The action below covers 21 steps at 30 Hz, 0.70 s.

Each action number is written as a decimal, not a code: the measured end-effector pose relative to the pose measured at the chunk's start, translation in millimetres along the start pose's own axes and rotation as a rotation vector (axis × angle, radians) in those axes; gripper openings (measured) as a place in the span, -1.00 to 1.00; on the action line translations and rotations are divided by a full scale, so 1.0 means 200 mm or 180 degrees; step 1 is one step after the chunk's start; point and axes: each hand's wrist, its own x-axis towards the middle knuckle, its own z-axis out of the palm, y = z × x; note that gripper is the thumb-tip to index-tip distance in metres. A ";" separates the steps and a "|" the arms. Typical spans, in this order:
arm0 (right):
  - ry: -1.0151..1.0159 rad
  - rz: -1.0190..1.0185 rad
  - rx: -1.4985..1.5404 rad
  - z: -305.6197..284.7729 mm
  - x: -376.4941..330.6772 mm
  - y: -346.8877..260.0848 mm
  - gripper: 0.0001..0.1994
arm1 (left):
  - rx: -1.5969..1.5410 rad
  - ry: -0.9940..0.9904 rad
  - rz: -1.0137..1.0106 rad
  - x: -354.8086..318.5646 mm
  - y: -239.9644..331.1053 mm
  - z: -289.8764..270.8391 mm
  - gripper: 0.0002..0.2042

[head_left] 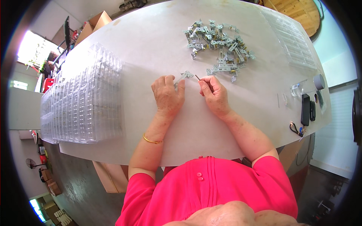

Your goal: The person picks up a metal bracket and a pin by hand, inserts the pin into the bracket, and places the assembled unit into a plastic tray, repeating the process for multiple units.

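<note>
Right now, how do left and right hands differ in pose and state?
Left hand: thumb and index parted at a metal bracket, grip unclear; right hand: pinching a thin dark rod.
Left forearm wears a gold bracelet; right forearm shows none.
Shared: both ungloved.

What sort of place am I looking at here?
Probably a small workshop: a heap of metal parts and stacked clear plastic trays share a large table, with an open cardboard box beyond it.

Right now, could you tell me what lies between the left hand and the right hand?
In the head view: a grey metal bracket at the left hand, and a thin dark rod pinched in the right hand, its free end toward the bracket.
</note>
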 end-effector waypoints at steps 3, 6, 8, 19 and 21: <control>-0.0003 0.0004 -0.0007 0.00 0.00 0.00 -0.91 | -0.0004 -0.0206 0.0007 0.00 0.03 0.00 -0.76; -0.0017 0.0050 -0.0027 0.00 -0.01 0.01 -0.91 | 0.0061 -0.0403 -0.0036 -0.01 0.02 0.02 -0.79; -0.0036 0.0082 -0.0027 0.00 -0.01 0.00 -0.91 | 0.0113 -0.0496 -0.0040 -0.02 0.01 0.02 -0.81; 0.0018 0.0057 0.0018 -0.02 0.01 0.00 -0.91 | 0.0205 -0.0389 -0.0137 0.00 -0.03 0.05 -0.81; 0.0009 0.0071 0.0071 -0.02 0.01 0.00 -0.90 | 0.0180 -0.0069 -0.0213 0.01 -0.02 0.05 -0.78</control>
